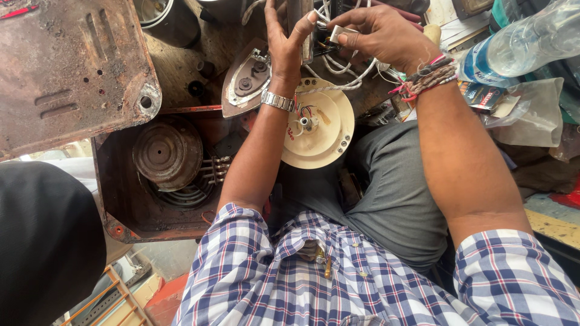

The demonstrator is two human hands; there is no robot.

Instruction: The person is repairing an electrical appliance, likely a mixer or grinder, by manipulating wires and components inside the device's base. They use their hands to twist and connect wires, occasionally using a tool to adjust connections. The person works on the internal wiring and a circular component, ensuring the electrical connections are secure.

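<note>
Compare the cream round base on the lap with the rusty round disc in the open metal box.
The cream round base is pale, clean plastic with thin wires at its centre; the rusty round disc is dark, corroded metal with none visible. The base rests on the person's lap, while the disc sits inside the rusty box. Both are circular and ridged.

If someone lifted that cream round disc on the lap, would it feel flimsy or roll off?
The disc looks like thin moulded plastic, so probably light and stiff. Lying flat, it seems unlikely to roll. The white cord running to it looks floppy and might tug it.
</note>
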